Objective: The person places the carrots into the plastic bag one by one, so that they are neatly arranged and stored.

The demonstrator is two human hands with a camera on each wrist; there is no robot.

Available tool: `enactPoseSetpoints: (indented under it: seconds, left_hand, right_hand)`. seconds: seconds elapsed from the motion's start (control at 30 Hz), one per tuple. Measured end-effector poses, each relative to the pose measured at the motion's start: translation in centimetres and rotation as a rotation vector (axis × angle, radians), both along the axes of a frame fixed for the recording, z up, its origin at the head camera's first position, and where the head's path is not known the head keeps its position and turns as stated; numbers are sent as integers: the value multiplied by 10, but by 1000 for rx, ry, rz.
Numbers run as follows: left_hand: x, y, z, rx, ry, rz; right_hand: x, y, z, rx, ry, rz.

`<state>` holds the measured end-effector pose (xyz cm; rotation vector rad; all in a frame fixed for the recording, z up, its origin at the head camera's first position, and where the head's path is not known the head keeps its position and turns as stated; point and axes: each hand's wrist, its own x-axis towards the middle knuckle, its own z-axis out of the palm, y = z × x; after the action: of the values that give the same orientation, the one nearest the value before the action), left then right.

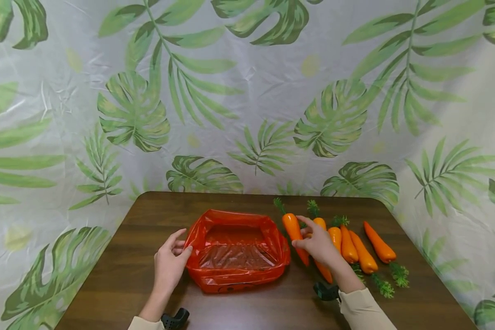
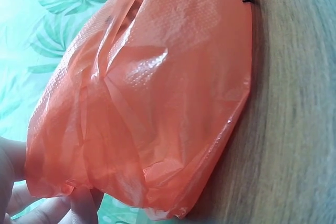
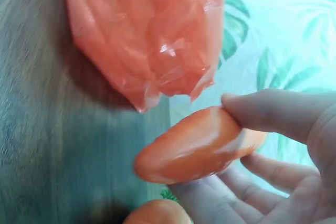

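Observation:
A red plastic bag (image 1: 239,275) stands on the table with its wide mouth facing up. At its left side my left hand (image 1: 171,263) pinches the rim between thumb and fingers; the left wrist view shows those fingertips at the bag's (image 2: 142,103) edge. My right hand (image 1: 319,240) grips an orange carrot (image 1: 292,227) with a green leafy top, just right of the bag. In the right wrist view, the thumb and fingers lie around the carrot (image 3: 189,145), close to the bag's (image 3: 152,35) side.
Several more carrots (image 1: 360,252) lie right of the bag, some under or beside my right forearm; one carrot (image 1: 379,243) lies farthest right. The brown wooden table (image 1: 119,275) ends at a leaf-patterned cloth (image 1: 255,105) hanging behind it.

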<state>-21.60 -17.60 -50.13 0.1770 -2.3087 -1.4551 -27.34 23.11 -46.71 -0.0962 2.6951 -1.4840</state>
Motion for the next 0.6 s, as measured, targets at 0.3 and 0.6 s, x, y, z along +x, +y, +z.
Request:
enactPoseSetpoints:
  seconds: [0.3,0.6]
  left_hand:
    - [0,2,-1,23,13,14]
    - [-3,3,-3,20,21,55]
  right_hand:
    - [5,2,5,-257,-110,-16]
    - [6,-3,17,-282,-144,27]
